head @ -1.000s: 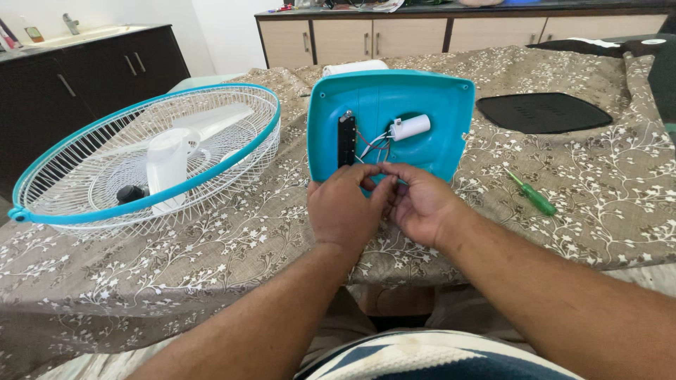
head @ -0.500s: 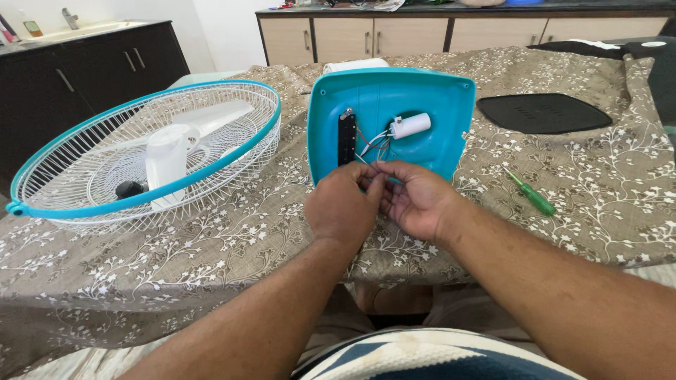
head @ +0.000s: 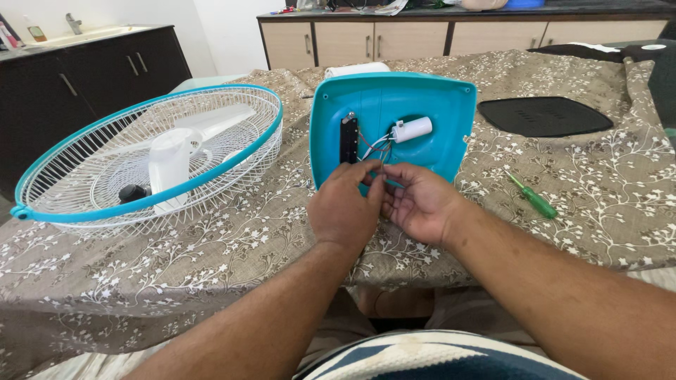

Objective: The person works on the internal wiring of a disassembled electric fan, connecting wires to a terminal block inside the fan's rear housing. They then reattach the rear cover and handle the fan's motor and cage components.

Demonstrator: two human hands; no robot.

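A teal fan base shell [head: 422, 98] lies open side up on the cloth-covered table, with a black switch block [head: 348, 138], a white cylindrical capacitor [head: 412, 129] and thin wires [head: 373, 144] inside. My left hand [head: 345, 207] and my right hand [head: 419, 200] meet at the shell's near edge, fingertips pinched together on the wires. What exactly sits between the fingertips is hidden. A white fan head with a teal-rimmed wire guard [head: 151, 158] lies to the left of my hands.
A green-handled screwdriver [head: 533, 197] lies on the floral cloth [head: 598, 197] to the right. A black square plate [head: 542, 115] rests farther back right. Dark cabinets with a sink stand at the left, beige cabinets at the back.
Both hands stay at the shell's near edge, with only small finger shifts on the wires. The view has tilted slightly.
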